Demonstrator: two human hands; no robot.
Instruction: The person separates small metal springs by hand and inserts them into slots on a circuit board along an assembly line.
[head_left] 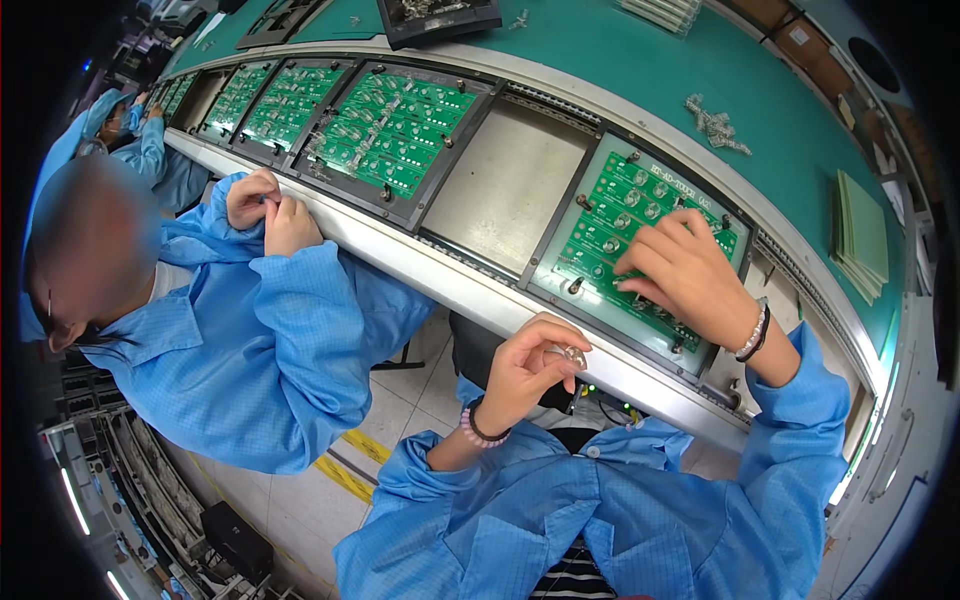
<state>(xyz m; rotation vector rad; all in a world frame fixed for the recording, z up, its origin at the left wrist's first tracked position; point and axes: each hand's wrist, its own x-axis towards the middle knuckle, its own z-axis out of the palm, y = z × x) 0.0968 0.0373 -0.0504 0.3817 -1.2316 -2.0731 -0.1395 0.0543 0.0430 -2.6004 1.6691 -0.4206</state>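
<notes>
A green circuit board [578, 243] lies in a dark-edged carrier frame on the line in front of me. Several small round clear parts [623, 220] stand on its left half. Over the board's middle, my right hand [690, 268] has its fingers bent and close to the surface. Whatever its fingertips grip is hidden. My left hand [530, 368] is held up near the line's front rail, its fingers curled around a few small clear parts [572, 355] with thin metal leads. A beaded bracelet circles each wrist.
A co-worker's hands [275, 212] meet at the rail on my left. More framed boards [400, 125] line the conveyor beyond a bare metal plate [510, 185]. Across the green mat lie a pile of clear leaded parts [715, 125], a black tray [440, 28] and pale green sheets [858, 235].
</notes>
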